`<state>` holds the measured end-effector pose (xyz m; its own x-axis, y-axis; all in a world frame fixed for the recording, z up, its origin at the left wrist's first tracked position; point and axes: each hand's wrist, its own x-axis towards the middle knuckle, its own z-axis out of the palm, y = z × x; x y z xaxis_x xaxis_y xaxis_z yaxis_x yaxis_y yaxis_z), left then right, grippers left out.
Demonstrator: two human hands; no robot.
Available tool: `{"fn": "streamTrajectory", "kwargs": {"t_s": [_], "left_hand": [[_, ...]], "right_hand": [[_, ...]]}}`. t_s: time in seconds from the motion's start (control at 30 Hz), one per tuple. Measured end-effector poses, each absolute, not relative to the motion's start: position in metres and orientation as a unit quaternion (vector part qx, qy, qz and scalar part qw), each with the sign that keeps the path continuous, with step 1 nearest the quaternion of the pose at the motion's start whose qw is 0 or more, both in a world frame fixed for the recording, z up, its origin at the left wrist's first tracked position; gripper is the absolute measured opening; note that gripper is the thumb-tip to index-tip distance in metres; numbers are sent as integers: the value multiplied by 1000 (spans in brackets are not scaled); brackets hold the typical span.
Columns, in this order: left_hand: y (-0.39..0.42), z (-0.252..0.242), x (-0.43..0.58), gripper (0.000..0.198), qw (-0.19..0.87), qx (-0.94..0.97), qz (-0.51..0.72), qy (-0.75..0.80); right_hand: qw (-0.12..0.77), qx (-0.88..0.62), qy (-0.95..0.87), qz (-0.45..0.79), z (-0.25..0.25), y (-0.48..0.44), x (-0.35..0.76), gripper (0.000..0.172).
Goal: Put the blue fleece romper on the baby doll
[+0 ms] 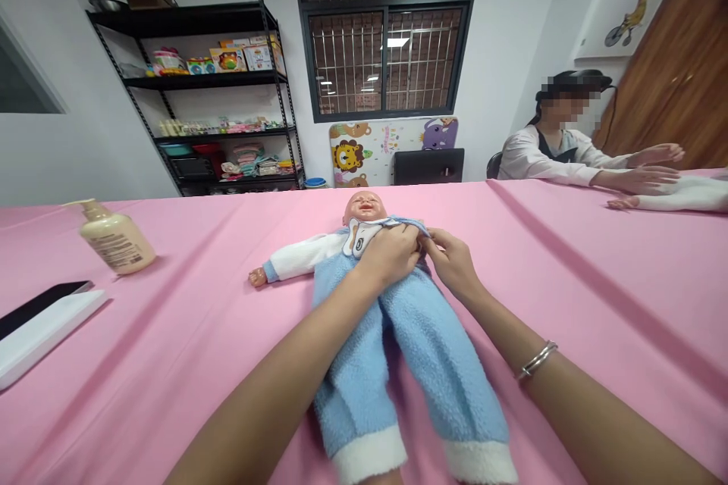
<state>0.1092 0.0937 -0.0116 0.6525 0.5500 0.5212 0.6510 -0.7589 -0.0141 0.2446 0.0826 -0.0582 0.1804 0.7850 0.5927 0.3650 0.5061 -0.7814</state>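
A baby doll lies on its back on the pink cloth, head away from me. It wears a light blue fleece romper with white cuffs and a white sleeve on the arm at the left. My left hand is closed on the romper's chest, beside the animal-face patch. Close by, my right hand pinches the blue edge of the romper near the doll's shoulder. The doll's arm on that side is mostly hidden behind my hands. A silver bracelet circles my right wrist.
A pump bottle, a dark phone and a white box rest on the pink tablecloth at left. At the far right another person handles a doll in white. Black shelves stand behind.
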Motion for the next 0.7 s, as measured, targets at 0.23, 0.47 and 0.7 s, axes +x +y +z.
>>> {"fn": "streamTrajectory", "kwargs": {"t_s": [0.23,0.47,0.7], "left_hand": [[102,-14,111,36,-29,-936,-262,-233],[112,-14,105,28,-102,-931,-270,-222],[107,-23,115,40,-5,-927,-232,-296]], "right_hand": [[648,-444,-487,382,-55,84,249,43],[614,-404,-471,488,-52,83,261,37],[608,-394,-461,513,-58,88,263,40]]}}
